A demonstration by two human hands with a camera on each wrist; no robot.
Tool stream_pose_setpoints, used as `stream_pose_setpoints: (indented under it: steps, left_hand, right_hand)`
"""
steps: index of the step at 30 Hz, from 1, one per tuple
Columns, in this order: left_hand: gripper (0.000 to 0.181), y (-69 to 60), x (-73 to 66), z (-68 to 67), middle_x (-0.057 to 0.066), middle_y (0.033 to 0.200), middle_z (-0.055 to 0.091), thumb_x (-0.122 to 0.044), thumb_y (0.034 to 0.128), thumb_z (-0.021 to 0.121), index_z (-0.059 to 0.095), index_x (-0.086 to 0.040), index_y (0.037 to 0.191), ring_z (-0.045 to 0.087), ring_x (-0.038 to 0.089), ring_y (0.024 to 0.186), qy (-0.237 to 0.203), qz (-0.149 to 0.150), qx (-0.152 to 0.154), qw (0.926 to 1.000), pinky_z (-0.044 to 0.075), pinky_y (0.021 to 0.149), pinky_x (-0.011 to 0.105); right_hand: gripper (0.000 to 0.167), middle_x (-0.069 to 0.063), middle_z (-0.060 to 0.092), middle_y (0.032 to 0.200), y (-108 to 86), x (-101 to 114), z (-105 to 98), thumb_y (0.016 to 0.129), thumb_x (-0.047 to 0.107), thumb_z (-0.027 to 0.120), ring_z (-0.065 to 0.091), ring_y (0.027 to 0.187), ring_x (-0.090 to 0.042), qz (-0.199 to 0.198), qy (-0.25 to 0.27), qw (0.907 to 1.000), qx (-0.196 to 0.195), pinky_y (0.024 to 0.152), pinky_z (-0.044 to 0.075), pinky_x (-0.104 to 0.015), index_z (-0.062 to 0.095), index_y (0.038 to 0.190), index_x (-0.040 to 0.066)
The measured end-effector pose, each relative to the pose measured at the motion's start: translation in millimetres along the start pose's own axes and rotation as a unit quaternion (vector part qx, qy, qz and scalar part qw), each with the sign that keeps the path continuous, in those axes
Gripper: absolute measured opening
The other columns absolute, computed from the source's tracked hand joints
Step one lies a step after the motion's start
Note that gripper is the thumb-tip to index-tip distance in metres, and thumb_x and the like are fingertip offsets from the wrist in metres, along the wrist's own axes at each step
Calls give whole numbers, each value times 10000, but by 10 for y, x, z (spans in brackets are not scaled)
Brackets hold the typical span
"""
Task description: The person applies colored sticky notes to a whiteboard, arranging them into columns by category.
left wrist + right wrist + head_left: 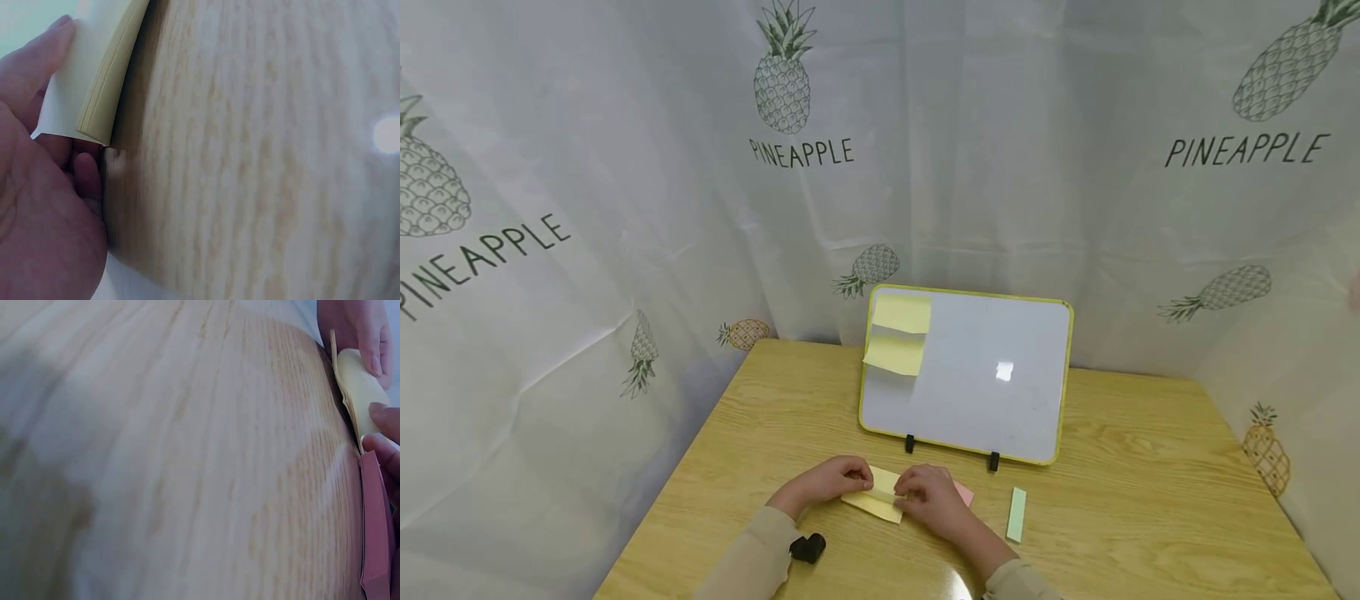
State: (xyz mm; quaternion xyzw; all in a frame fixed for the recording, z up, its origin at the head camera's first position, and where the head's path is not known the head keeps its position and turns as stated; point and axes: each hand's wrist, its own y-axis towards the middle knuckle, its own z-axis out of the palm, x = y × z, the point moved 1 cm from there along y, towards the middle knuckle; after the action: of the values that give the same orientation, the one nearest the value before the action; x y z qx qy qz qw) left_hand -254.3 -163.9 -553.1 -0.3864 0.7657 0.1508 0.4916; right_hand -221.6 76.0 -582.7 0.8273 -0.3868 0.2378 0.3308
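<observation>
A yellow sticky-note pad (880, 507) lies on the table with its top sheet partly lifted. The left hand (831, 481) pinches the sheet's left end; in the left wrist view its thumb and fingers hold the curved yellow paper (70, 81). At the right end, the right hand (931, 500) pinches the same paper between thumb and finger. The right wrist view shows the lifted yellow sheet (362, 384) between both hands. A pink pad (377, 531) sits beside the right hand, partly hidden under it in the head view.
Behind the hands a yellow-framed whiteboard (985, 375) stands on black feet, with two yellow notes (901, 314) at its upper left. A green strip (1016, 515) lies to the right. Near the left sleeve is a black object (808, 547). A pineapple-print curtain (1000, 167) hangs behind.
</observation>
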Motion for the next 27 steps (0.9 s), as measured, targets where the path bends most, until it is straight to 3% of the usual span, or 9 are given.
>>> stream_pose_setpoints:
  steps: [4, 10, 14, 19, 27]
  left_hand:
    - [137, -13, 11, 8, -35, 994, 609, -179, 927, 688, 655, -119, 1046, 529, 106, 872, 145, 93, -204, 9996, 447, 801, 296]
    - [294, -41, 57, 44, -54, 1034, 579, -103, 815, 797, 645, -158, 1061, 525, 135, 953, 668, -9, -855, 9941, 444, 827, 323]
    - [391, -41, 88, 73, -34, 1078, 539, -83, 785, 819, 627, -160, 1117, 508, 159, 985, 1086, 89, -1136, 9875, 440, 816, 318]
    - [463, -37, 90, 85, 24, 1186, 512, -83, 775, 829, 593, -152, 1168, 499, 226, 1083, 1146, 135, -1274, 9851, 437, 905, 384]
    - [610, -32, 65, 84, 82, 1214, 509, -89, 768, 837, 519, -38, 1287, 509, 276, 1113, 1043, 31, -1284, 9862, 432, 943, 439]
  right_hand:
    - [35, 147, 672, 942, 22, -4, 6, 855, 193, 761, 570, 838, -30, 11, 73, 9998, -159, 820, 387, -368, 741, 857, 223]
    - [49, 56, 684, 903, 31, 6, -2, 893, 180, 730, 582, 774, -45, 653, 940, 9934, -17, 667, 487, -260, 766, 881, 150]
    - [65, 34, 681, 910, 31, 18, -13, 907, 173, 713, 604, 775, -82, 1235, 1484, 9811, 118, 659, 505, -273, 754, 936, 132]
    - [109, 24, 673, 876, 37, 39, -50, 912, 169, 703, 623, 798, -149, 1938, 2044, 9595, 78, 673, 515, -301, 721, 1000, 107]
    - [224, -26, 640, 822, 45, 26, -66, 889, 131, 723, 584, 773, -178, 2276, 2562, 9387, -379, 677, 497, -304, 657, 1089, 54]
